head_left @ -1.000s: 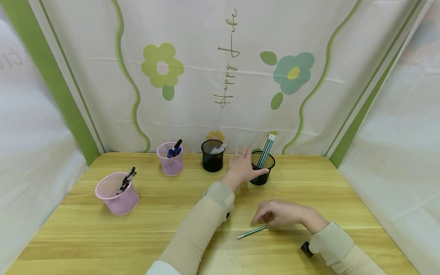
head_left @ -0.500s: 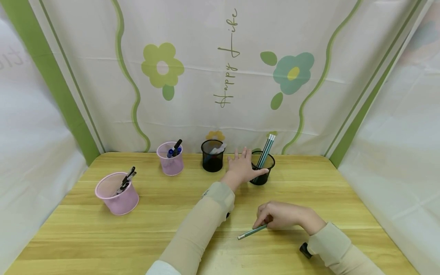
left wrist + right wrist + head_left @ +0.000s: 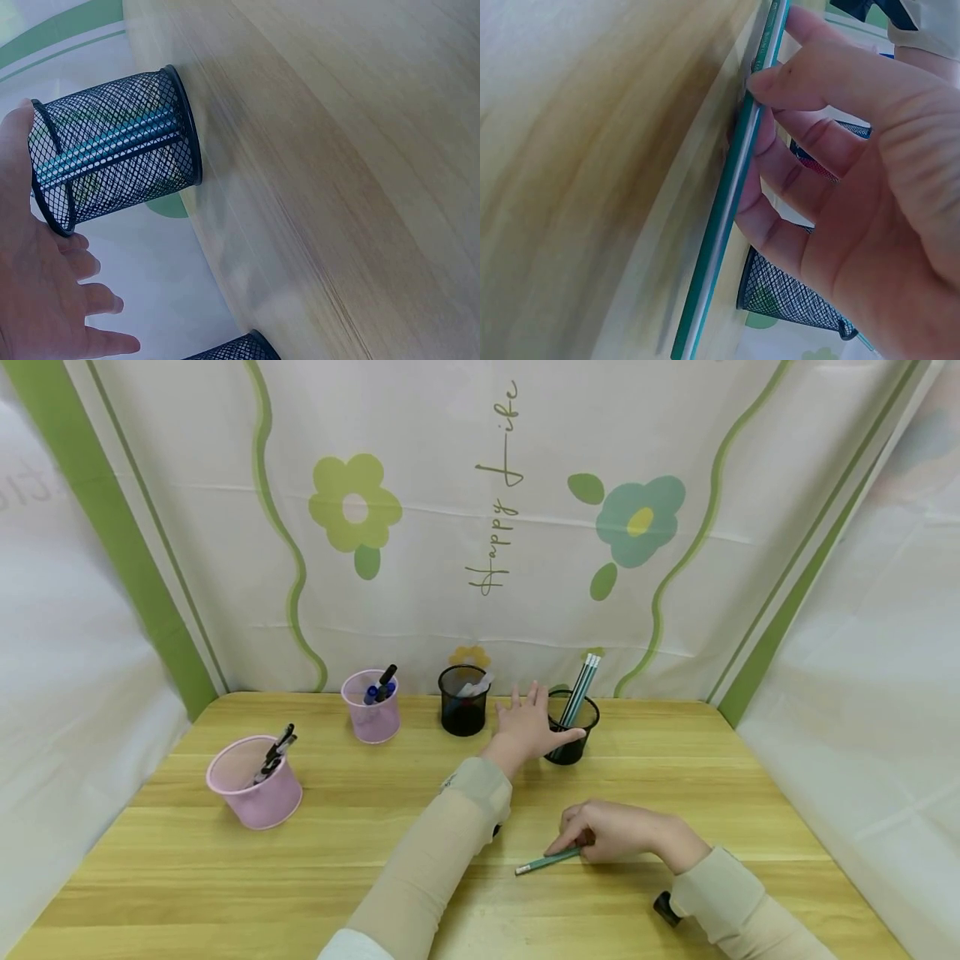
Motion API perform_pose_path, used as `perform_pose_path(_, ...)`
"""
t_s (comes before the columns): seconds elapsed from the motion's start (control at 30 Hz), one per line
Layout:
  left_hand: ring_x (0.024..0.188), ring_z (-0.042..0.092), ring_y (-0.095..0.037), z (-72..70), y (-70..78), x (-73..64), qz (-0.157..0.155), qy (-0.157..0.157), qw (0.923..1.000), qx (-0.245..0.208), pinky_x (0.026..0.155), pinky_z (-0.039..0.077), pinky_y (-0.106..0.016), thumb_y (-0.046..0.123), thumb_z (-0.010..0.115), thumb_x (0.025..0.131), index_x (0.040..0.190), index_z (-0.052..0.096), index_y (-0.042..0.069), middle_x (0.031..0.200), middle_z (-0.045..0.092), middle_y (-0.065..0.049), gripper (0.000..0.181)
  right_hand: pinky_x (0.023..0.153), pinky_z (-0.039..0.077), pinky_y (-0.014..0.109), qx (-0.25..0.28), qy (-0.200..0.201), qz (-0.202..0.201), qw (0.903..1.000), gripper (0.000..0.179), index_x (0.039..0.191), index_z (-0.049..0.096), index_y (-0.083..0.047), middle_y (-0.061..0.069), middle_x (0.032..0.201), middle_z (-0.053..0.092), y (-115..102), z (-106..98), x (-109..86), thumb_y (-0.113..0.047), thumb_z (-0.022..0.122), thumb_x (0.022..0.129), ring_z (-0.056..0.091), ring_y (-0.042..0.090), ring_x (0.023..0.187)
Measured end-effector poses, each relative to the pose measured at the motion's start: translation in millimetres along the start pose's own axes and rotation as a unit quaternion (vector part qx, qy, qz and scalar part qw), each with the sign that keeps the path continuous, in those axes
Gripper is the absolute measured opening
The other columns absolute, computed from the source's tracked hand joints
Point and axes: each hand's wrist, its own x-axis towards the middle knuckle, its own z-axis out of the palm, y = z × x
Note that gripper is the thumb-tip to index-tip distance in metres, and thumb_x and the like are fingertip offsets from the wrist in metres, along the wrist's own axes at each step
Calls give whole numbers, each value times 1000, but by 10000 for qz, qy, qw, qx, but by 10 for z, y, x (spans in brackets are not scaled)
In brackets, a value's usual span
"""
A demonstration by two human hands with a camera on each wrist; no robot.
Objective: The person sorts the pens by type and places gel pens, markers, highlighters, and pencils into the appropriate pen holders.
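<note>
My right hand (image 3: 618,831) pinches a green pencil (image 3: 551,860) low over the table, its white eraser end pointing left. The right wrist view shows thumb and fingers on the pencil's shaft (image 3: 716,217), which runs lengthwise close beside the wood. Farther back, my left hand (image 3: 528,727) reaches to a black mesh pen cup (image 3: 576,747); its fingers are spread and straight. Its thumb lies across the near side of the rim. Several green pencils (image 3: 581,689) lean inside this cup. In the left wrist view, the mesh cup (image 3: 116,142) sits between thumb and index finger.
Left of my left hand stands a second black mesh cup (image 3: 463,714) with whitish items inside. A pink cup (image 3: 375,722) holds blue and black pens, and a larger pink cup (image 3: 262,802) holds black pens. A printed curtain (image 3: 420,602) hangs behind the table (image 3: 352,885).
My right fingertips have closed in on the pencil, and its eraser end has shifted slightly farther from me. The left hand and the cups stay in place.
</note>
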Motion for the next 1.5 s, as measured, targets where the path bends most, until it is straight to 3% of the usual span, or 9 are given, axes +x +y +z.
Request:
perform_pose_path(0.17,155,12,-38,1,-1,-8,9,29,10000,-78,118,24,-62,88,39,87,167,13,15,171,11,-7,112,63,47,18,287,55,108,9995,52,123,77,-14,-11,100,67,35,-15,-21,18,65,84,48,-2,74)
perform_pose_path(0.53,156,10,-37,11,5,6,-10,14,10000,29,119,23,-60,88,38,87,167,9,15,172,9,-6,112,66,54,25,733,285,54,9969,49,126,75,-8,1,106,70,52,-132,-89,18,62,86,53,1,80)
perform_pose_path(1.2,156,9,-36,10,10,5,-35,6,9998,200,120,21,-60,89,36,87,167,10,15,172,8,-5,112,71,57,31,704,1132,461,9900,47,133,71,-9,17,102,65,129,-435,-351,10,61,91,58,10,87)
perform_pose_path(1.33,156,8,-36,14,13,7,-48,-3,9999,158,120,20,-60,89,37,86,167,11,15,172,8,-5,112,72,57,30,615,1257,520,9888,48,135,70,-10,16,102,64,146,-466,-371,10,61,92,57,10,88)
perform_pose_path(1.5,156,8,-36,14,16,16,-51,-14,9999,142,121,20,-59,89,37,87,167,11,15,172,9,-5,112,71,57,31,499,1497,355,9868,49,137,67,-9,5,101,64,170,-515,-387,10,61,93,56,12,88)
